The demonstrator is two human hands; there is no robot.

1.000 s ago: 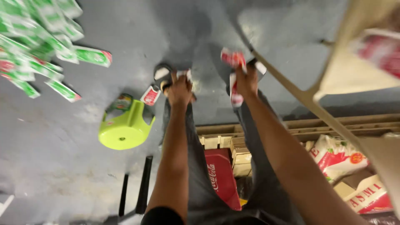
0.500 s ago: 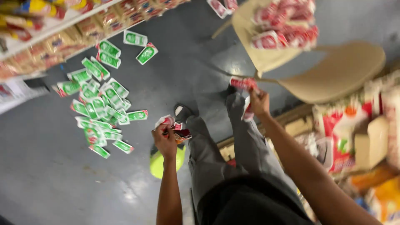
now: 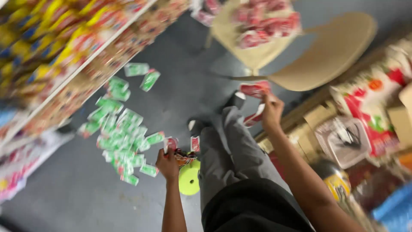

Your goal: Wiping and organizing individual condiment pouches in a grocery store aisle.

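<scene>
Right hand (image 3: 272,112) pinches red sachets (image 3: 255,89), raised just near of the beige chair (image 3: 326,56). Left hand (image 3: 168,163) grips red sachets too, probably several; green sachets (image 3: 122,137) lie left.

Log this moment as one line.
left hand: holds red packets | right hand: holds red packets | floor: green packets, green stool

One head-worn view, tilted steeply down past the person's own legs to the grey floor (image 3: 184,99); both hands (image 3: 167,163) sit close below, the frame skewed and blurred.
</scene>
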